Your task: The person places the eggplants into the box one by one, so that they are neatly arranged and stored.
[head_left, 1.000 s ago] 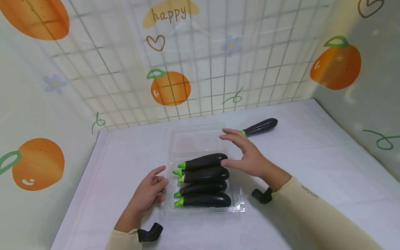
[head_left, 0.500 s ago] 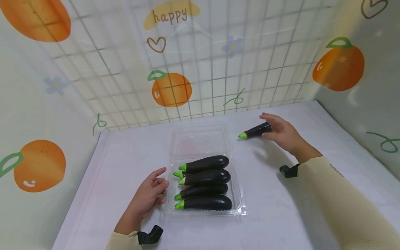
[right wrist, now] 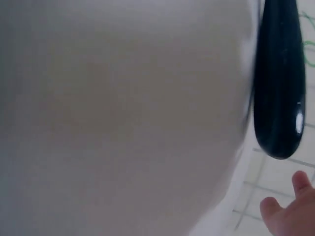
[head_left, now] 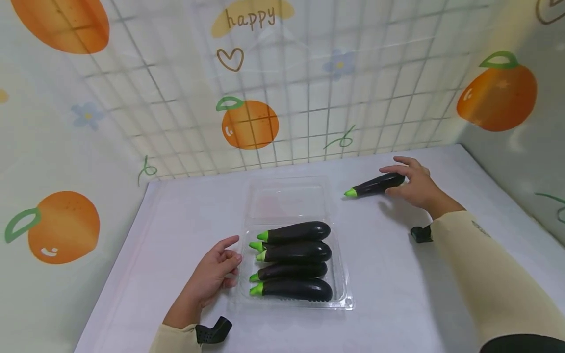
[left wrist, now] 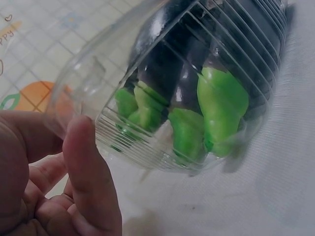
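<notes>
A clear plastic clamshell container (head_left: 346,294) lies open on the table, its lid (head_left: 289,196) folded back. Several dark eggplants (head_left: 300,252) lie side by side in it, green stem ends to the left. My left hand (head_left: 214,272) holds the container's left rim, with the thumb (left wrist: 86,147) on the edge. At the back right, one more eggplant (head_left: 375,185) lies on the table, stem toward the left. My right hand (head_left: 417,184) is spread around its thick end, thumb in front and fingers behind. In the right wrist view, a gap shows between the fingertips (right wrist: 301,182) and this eggplant.
White cloth covers the table (head_left: 190,206). Behind it stands a wire grid (head_left: 318,108) under a printed curtain with oranges, which continues along both sides. A black wrist camera (head_left: 214,331) sits on the left sleeve, another wrist camera (head_left: 421,234) on the right.
My right hand has moved from above the container to the back right, reaching the lone eggplant's thick end. My left hand stays at the container's rim. The head view has shifted slightly.
</notes>
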`<state>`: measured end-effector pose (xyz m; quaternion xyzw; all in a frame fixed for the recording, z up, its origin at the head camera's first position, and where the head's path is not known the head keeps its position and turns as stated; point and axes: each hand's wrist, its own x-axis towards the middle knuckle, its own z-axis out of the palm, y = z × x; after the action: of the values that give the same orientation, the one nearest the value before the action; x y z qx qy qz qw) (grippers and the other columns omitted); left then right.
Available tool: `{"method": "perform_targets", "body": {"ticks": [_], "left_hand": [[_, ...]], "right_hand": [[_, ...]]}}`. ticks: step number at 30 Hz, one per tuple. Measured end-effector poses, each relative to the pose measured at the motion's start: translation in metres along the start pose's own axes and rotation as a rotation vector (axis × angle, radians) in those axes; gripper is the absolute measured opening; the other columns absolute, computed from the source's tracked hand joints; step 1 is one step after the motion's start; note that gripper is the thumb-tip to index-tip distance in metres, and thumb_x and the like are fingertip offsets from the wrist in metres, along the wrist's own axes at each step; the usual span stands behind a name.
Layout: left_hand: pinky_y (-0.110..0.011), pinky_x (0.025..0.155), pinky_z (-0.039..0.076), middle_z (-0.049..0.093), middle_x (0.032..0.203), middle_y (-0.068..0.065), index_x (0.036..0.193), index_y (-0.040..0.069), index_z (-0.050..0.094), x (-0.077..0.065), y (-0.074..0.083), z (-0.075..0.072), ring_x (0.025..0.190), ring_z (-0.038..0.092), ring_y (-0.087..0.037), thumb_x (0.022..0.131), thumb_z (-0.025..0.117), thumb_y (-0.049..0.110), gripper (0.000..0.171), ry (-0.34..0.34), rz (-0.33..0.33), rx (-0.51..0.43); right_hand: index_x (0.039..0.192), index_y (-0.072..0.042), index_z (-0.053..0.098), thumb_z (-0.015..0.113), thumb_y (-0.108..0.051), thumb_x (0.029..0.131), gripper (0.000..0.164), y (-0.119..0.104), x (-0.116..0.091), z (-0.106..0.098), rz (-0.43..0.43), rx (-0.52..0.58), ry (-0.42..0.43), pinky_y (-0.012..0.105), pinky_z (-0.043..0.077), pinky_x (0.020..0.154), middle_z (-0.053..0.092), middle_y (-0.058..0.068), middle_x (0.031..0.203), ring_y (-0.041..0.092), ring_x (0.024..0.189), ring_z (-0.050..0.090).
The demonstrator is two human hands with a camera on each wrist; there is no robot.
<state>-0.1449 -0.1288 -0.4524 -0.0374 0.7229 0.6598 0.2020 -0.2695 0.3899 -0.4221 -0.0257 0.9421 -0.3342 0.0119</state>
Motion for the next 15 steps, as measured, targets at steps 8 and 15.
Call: {"method": "perform_targets", "body": {"ticks": [8, 15], "left_hand": [[-0.023, 0.054, 0.051, 0.055, 0.104, -0.004, 0.152, 0.019, 0.043, 0.001, -0.003, -0.002, 0.079, 0.055, -0.015, 0.100, 0.063, 0.012, 0.057, 0.037, -0.014, 0.010], [-0.023, 0.055, 0.051, 0.053, 0.103, -0.002, 0.154, 0.016, 0.039, 0.002, -0.001, -0.002, 0.079, 0.054, -0.013, 0.100, 0.062, 0.012, 0.059, -0.003, -0.008, 0.011]], "right_hand": [[0.148, -0.010, 0.050, 0.078, -0.019, 0.088, 0.067, 0.012, 0.020, 0.003, 0.004, 0.035, -0.108, 0.075, 0.013, 0.115, 0.003, 0.015, 0.171, 0.052, 0.152, 0.004], [0.154, -0.011, 0.042, 0.080, -0.018, 0.085, 0.078, 0.013, 0.023, 0.002, 0.042, 0.040, -0.178, 0.074, 0.015, 0.115, 0.001, 0.016, 0.171, 0.051, 0.153, 0.004]]}}
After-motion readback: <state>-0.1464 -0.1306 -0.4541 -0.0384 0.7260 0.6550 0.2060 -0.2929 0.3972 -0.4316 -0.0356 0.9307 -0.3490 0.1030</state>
